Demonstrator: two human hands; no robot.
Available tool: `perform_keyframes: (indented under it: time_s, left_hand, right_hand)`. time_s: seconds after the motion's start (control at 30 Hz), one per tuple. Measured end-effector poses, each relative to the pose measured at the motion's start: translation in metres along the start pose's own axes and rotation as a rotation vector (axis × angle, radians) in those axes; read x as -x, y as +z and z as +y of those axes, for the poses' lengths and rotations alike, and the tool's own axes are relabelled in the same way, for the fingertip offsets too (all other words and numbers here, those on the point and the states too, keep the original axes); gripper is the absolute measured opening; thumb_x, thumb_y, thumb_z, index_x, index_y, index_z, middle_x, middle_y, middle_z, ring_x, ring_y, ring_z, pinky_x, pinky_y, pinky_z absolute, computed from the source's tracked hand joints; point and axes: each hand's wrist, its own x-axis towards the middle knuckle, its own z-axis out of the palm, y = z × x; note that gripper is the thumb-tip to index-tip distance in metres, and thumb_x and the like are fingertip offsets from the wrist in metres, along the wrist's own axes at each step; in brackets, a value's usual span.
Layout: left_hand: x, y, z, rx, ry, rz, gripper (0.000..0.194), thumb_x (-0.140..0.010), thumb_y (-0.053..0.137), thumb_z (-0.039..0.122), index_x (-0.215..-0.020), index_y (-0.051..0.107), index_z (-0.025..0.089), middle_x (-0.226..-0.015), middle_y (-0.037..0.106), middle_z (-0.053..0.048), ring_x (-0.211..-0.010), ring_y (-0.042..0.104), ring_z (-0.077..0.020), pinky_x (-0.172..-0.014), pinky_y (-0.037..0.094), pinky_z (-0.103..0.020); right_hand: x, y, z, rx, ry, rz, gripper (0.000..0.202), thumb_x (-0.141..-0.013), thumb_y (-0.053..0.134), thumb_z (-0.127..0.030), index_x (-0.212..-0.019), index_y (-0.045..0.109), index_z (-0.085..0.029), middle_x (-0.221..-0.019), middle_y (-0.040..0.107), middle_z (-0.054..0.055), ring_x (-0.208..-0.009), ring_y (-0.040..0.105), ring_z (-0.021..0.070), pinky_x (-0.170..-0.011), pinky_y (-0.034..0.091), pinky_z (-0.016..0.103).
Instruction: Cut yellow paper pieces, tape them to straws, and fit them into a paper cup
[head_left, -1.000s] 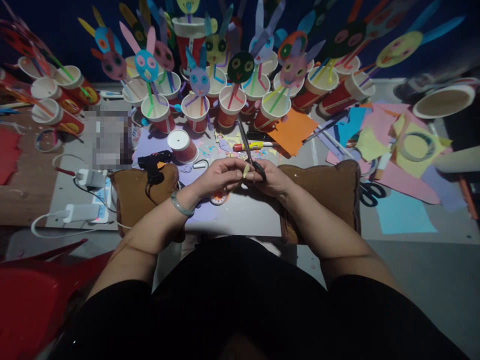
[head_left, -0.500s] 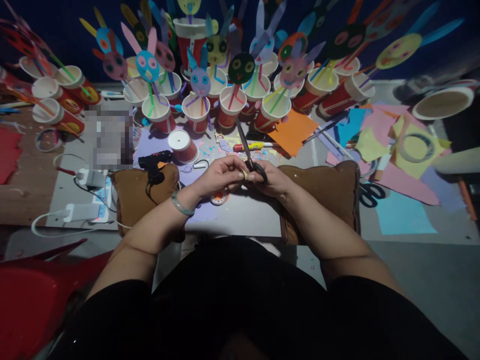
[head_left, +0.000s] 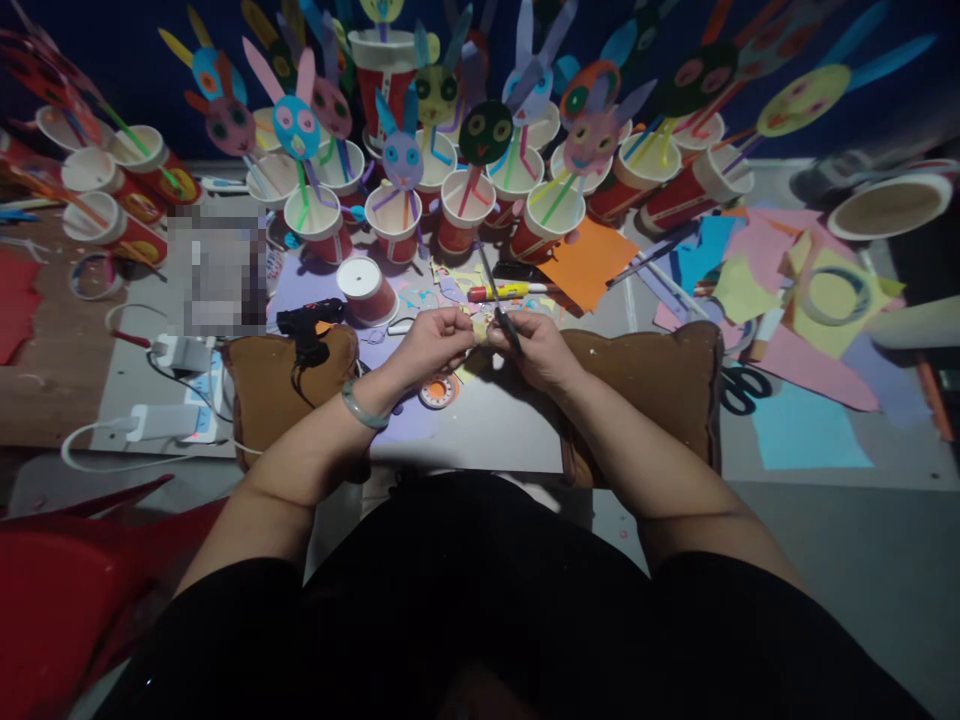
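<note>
the scissors (head_left: 498, 300) sit mid-table, long axis running from handles at 5 o'clock to blade tips at 11 o'clock, aimed at the paper cups (head_left: 459, 212). the right hand (head_left: 541, 352) is wrapped around the handles; how far the blades part cannot be told. the left hand (head_left: 433, 343), at 9 o'clock of it, pinches a small yellow paper scrap (head_left: 478, 331) against the blades. brown cushions (head_left: 660, 375) flank both wrists; bare table (head_left: 495, 425) lies toward 6 o'clock, and a glue gun (head_left: 307, 325) farther out at 9 o'clock.
</note>
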Motion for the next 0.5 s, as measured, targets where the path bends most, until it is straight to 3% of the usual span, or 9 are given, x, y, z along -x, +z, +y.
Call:
perform_keyframes:
  time_s: [0.5]
  left_hand:
    - [-0.0005,-0.0008,0.0001,0.01,-0.024,0.005,0.033,-0.063,0.081,0.027,-0.074,0.052,0.018,-0.04,0.045,0.011,-0.031,0.038,-0.0033,-0.034,0.023,-0.016]
  right_hand:
    - [-0.0009,-0.0004,0.0042,0.052,-0.014,0.048,0.04,-0.059,0.091,-0.044,-0.064,0.062,-0.016,-0.055,0.052,-0.005,-0.051,0.042,0.0066,-0.05,0.036,0.023]
